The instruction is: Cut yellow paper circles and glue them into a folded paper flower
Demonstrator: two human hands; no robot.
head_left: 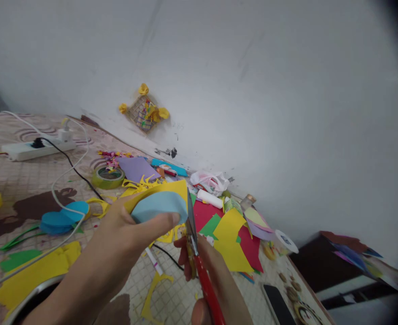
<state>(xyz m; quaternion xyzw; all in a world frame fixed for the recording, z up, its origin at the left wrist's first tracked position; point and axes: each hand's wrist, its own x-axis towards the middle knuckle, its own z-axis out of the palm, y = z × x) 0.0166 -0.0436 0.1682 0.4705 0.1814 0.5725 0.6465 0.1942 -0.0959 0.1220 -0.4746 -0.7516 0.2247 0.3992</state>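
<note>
My left hand [118, 243] pinches a light blue paper oval [160, 205] laid against a sheet of yellow paper [177, 186], thumb on top. In my right hand [215, 271] is a pair of scissors [202, 275] with a red handle. Their blades point up along the right edge of the yellow paper, close to the blue oval. Whether the blades are fully closed is hard to make out. Below the hands lie a curved yellow paper offcut [151, 298] and a white marker [154, 261].
A power strip [39, 149] with trailing cables is at the left. Blue paper rounds [58, 222], a roll of tape [108, 176], yellow sheets [231, 239] and red paper [204, 214] cover the table. A phone [276, 303] lies at the lower right; the wall rises behind.
</note>
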